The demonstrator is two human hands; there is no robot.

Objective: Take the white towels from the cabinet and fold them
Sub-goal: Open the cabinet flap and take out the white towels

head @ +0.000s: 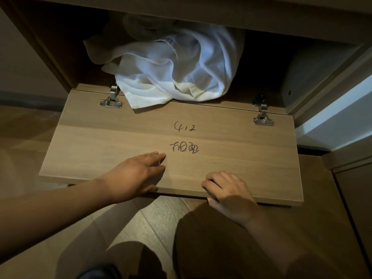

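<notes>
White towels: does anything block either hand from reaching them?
Nothing visible does. The cabinet door lies open; the white towels spill onto it, only bare door between them and the left hand and right hand.

The door (221, 162) lies flat and open between me and the cabinet (302, 63) mouth, so any reach goes over it; inside, the white towels (171, 67) fill the left and middle and spill beside the left hinge (111, 97), leaving dark open room at the right, behind the right hinge (262, 113).
</notes>
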